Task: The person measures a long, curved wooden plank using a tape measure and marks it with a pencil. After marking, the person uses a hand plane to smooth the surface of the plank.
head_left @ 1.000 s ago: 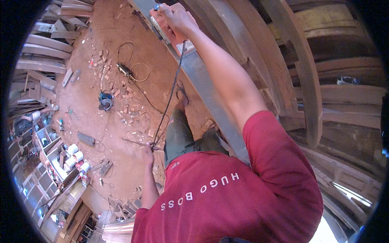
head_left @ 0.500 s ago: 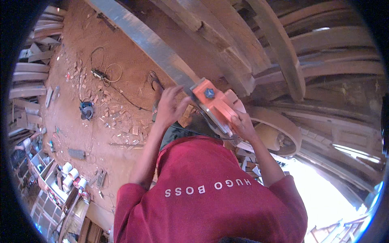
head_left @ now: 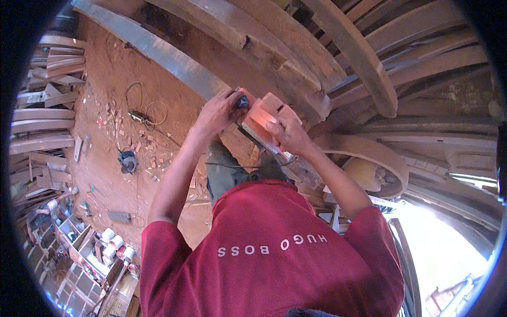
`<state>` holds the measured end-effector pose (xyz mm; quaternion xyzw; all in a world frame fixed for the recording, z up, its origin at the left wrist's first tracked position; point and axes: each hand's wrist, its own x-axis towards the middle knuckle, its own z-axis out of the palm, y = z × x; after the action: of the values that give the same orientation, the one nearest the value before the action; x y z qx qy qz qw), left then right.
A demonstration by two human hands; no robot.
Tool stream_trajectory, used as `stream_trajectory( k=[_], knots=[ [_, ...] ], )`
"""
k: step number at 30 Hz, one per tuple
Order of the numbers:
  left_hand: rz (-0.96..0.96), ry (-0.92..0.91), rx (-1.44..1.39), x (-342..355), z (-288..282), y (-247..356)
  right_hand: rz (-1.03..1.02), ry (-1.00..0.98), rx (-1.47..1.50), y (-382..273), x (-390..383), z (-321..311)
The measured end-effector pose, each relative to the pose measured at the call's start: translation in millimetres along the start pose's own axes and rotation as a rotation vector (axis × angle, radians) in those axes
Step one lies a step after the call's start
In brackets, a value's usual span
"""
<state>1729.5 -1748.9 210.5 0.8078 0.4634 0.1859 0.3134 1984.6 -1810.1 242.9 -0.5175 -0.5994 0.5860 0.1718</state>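
Note:
An orange electric planer (head_left: 259, 119) rests at the near end of a long timber beam (head_left: 163, 62) that runs to the far left. My right hand (head_left: 292, 136) is closed round its rear handle. At the front, my left hand (head_left: 215, 113) grips the planer beside its blue knob (head_left: 242, 101). The fingers of that hand partly cover the knob. The planer's underside and its contact with the wood are hidden from this angle.
Several thick beams (head_left: 296, 68) lie beyond and to the right. A blue power tool (head_left: 127, 161), a socket block (head_left: 138, 115) with looped cable and wood offcuts lie on the dirt floor. At lower left stands a compartmented box (head_left: 84, 248) with cans. A large round rim (head_left: 395, 177) is at right.
My left hand has come from open beside the planer to a grip at its front knob. The planer, held by my right hand, has shifted slightly left and away from me.

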Motion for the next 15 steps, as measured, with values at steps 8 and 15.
stream_trajectory(
  k=[8, 15],
  knots=[
    [0.269, -0.190, -0.026, 27, -9, -23, -0.206, 0.080, 0.019, -14, 4, -2],
    [0.509, -0.477, -0.177, 64, -25, -41, -0.114, 0.082, -0.010, -5, 6, 0]
  ],
)
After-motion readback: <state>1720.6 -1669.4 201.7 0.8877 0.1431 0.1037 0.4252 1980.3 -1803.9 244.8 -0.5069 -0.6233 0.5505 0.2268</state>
